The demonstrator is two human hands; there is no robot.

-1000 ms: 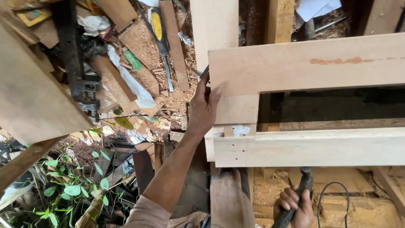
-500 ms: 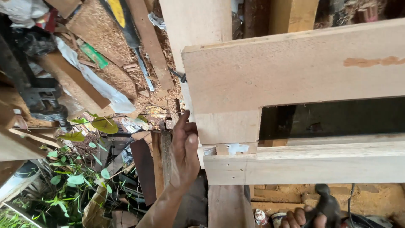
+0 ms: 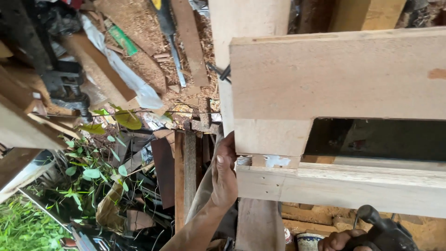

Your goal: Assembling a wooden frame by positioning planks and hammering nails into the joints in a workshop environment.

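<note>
Wooden frame: your left hand lies flat against its corner joint; right hand, at 5 o'clock, grips a dark tool. Steady it first.

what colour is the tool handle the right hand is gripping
Black: the tool handle in the right hand looks dark and rounded, seen at the bottom of the head view.

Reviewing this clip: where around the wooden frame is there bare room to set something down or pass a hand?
The upper board has a broad bare face. The dark gap between it and the lower rail would pass a hand. Crowded: the left hand presses the frame's end, the right hand grips a dark tool, and planks, shavings and a clamp litter the left.
</note>
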